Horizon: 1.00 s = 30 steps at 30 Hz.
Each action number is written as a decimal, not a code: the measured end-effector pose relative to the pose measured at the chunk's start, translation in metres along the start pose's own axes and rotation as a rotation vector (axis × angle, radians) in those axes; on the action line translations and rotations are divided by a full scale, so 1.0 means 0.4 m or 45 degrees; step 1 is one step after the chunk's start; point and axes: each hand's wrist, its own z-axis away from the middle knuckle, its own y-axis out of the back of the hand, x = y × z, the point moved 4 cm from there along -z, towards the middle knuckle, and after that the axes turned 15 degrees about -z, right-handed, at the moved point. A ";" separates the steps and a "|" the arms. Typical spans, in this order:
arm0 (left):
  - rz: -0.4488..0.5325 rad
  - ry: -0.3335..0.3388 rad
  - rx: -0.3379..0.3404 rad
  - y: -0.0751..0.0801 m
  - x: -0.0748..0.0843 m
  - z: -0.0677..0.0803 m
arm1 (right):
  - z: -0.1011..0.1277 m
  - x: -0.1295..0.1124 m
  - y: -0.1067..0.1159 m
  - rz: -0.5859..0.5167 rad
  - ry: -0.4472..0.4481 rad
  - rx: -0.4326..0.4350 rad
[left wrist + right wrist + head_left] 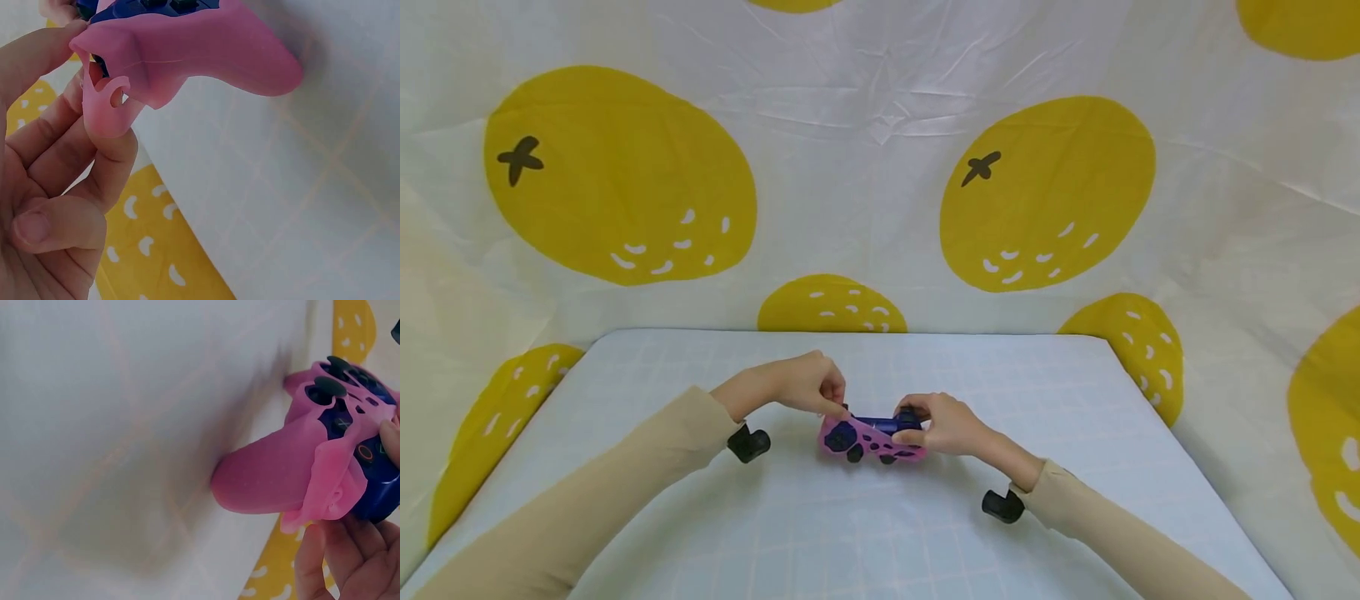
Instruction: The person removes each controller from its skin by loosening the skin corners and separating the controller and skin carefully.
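Observation:
A dark blue game controller (381, 487) sits partly inside a pink silicone cover (269, 469), near the middle of the table. The cover wraps both grips and leaves the controller's far edge bare; its thumbsticks poke through the holes. My left hand (805, 385) pinches the cover's loose edge at the left end, and a stretched flap with a small hole hangs over its fingers in the left wrist view. At the other end my right hand (955, 425) grips the controller, thumb on its face and fingers behind. Beside that hand the cover is bunched and folded back.
Pale checked cloth covers the table (850, 533). Behind it hangs a white curtain (850, 192) printed with yellow fruit. A small black camera (749, 443) is strapped at the left wrist, another black camera (1003, 506) at the right.

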 end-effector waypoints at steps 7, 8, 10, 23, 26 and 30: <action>0.008 0.057 -0.052 -0.012 0.011 0.006 | 0.003 0.008 -0.008 -0.002 -0.005 -0.029; 0.004 0.063 -0.052 -0.014 0.012 0.008 | 0.003 0.009 -0.009 -0.003 -0.007 -0.030; -0.006 0.055 -0.047 -0.016 0.016 0.013 | 0.003 0.010 -0.011 -0.010 -0.009 -0.034; -0.007 -0.111 0.279 -0.050 0.001 0.062 | 0.002 0.010 0.002 -0.028 -0.007 -0.020; 0.010 -0.116 0.301 -0.059 0.000 0.072 | 0.002 0.008 0.002 -0.011 0.000 -0.012; 0.013 -0.157 0.318 -0.073 0.000 0.083 | 0.004 0.007 0.001 -0.013 0.022 -0.003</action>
